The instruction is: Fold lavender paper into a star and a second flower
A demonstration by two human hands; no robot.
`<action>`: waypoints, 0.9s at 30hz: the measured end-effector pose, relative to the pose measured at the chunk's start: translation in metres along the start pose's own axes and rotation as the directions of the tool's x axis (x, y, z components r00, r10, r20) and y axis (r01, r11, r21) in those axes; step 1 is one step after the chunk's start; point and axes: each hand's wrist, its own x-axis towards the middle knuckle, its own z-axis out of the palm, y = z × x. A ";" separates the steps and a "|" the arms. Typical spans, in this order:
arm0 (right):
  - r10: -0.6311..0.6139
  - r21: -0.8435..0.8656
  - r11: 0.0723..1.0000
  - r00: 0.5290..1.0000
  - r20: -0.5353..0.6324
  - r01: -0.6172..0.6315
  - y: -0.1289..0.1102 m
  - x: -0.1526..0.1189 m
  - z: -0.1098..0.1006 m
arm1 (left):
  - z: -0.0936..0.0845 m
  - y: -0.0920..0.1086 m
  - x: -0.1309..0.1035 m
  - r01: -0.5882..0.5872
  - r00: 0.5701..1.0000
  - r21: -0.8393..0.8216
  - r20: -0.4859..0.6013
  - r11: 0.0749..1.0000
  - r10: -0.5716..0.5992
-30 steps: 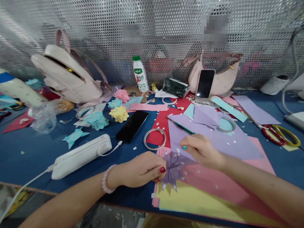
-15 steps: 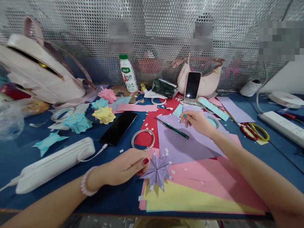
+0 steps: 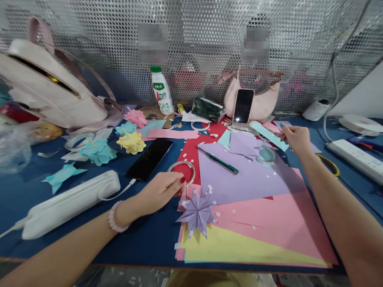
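Note:
My left hand [image 3: 158, 190] is closed, thumb against the bent fingers, over the lower edge of a roll of clear tape [image 3: 194, 169]; whether it grips the roll is hidden. Just right of it, a folded purple paper star [image 3: 197, 213] rests on stacked pink paper [image 3: 257, 213]. My right hand [image 3: 296, 139] hovers over the right end of a light blue paper strip [image 3: 266, 133], fingers bent together; I cannot make out anything between them. Scissors [image 3: 330, 165] lie partly hidden behind the right forearm. A green pen [image 3: 220, 160] lies on a large purple sheet [image 3: 248, 179].
Left are folded blue [image 3: 98, 152] and yellow [image 3: 131, 142] paper shapes, a black phone [image 3: 149, 158] and a white power bank-like bar [image 3: 72, 203]. Behind stand a bottle [image 3: 161, 91], a pink handbag [image 3: 266, 101] and another phone [image 3: 243, 105]. A power strip [image 3: 359, 157] lies right.
My left hand has moved up from beside the purple star to the tape roll. My right hand has swung right, from over the purple sheets to the blue strip's end.

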 end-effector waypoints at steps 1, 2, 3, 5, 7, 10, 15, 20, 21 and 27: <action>0.012 -0.039 0.999 1.000 -0.017 -0.013 0.005 0.002 -0.001 | -0.001 -0.002 0.001 0.024 0.999 0.025 -0.037 0.999 -0.023; 0.018 -0.078 0.997 0.999 -0.038 -0.021 0.010 0.004 -0.002 | -0.002 -0.004 0.003 0.043 0.997 0.048 -0.061 0.998 -0.040; 0.019 -0.122 0.992 0.998 -0.059 -0.026 0.014 0.007 -0.001 | -0.003 -0.005 0.005 0.056 0.997 0.069 -0.065 0.996 -0.051; 0.004 -0.205 0.979 0.995 -0.098 -0.025 0.019 0.014 0.000 | -0.004 -0.009 0.008 0.069 0.997 0.096 -0.021 0.993 -0.068; -0.026 -0.283 0.959 0.992 -0.125 -0.010 0.022 0.019 0.002 | -0.003 -0.012 0.010 0.075 0.996 0.098 0.048 0.992 -0.080; -0.076 -0.378 0.926 0.985 -0.154 0.012 0.023 0.021 0.004 | 0.000 -0.017 0.012 0.061 0.993 0.087 0.098 0.994 -0.070; -0.179 -0.420 0.899 0.979 -0.093 0.124 0.012 0.020 0.012 | 0.003 -0.024 0.011 0.033 0.993 0.099 0.113 0.995 -0.044; -0.358 -0.323 0.869 0.927 0.113 0.376 -0.033 0.004 0.043 | 0.003 -0.025 0.010 0.027 0.992 0.140 0.117 0.990 -0.044; -0.392 -0.298 0.859 0.909 0.141 0.416 -0.045 -0.004 0.051 | 0.003 -0.025 0.010 0.033 0.992 0.150 0.113 0.988 -0.051; -0.514 -0.163 0.762 0.738 0.438 0.627 -0.103 -0.065 0.089 | 0.005 -0.027 0.008 0.071 0.996 0.152 0.046 0.986 -0.079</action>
